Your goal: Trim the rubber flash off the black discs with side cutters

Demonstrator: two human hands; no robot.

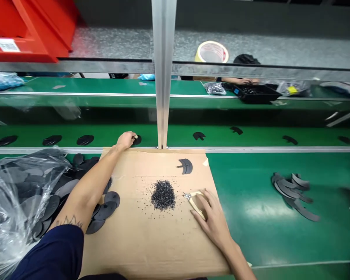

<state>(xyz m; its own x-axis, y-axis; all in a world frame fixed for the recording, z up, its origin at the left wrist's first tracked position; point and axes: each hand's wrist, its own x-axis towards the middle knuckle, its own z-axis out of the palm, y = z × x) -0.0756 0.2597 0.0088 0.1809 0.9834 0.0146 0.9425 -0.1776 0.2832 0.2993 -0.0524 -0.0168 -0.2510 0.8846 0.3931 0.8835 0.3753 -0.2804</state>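
My left hand [126,140] stretches far forward to the green strip beyond the cardboard, its fingers closed at the edge of a black oval piece [138,140]. In my right hand [211,217], over the cardboard's right side, is a pair of nippers [196,202] with cream handles, jaws pointing left. Left of the jaws lies a heap of small black clippings [163,195], with loose bits scattered round it. A dark umbrella-shaped piece [186,166] rests near the far edge of the cardboard sheet [151,245].
Left, a clear plastic bag [14,186] and many dark oval pieces [106,210] crowd the cardboard. A metal post [163,77] rises ahead. Curved grey strips [293,194] lie right. On the shelf sit a red bin [32,31] and tape roll [212,52]; another person's hands [246,81] show beyond.
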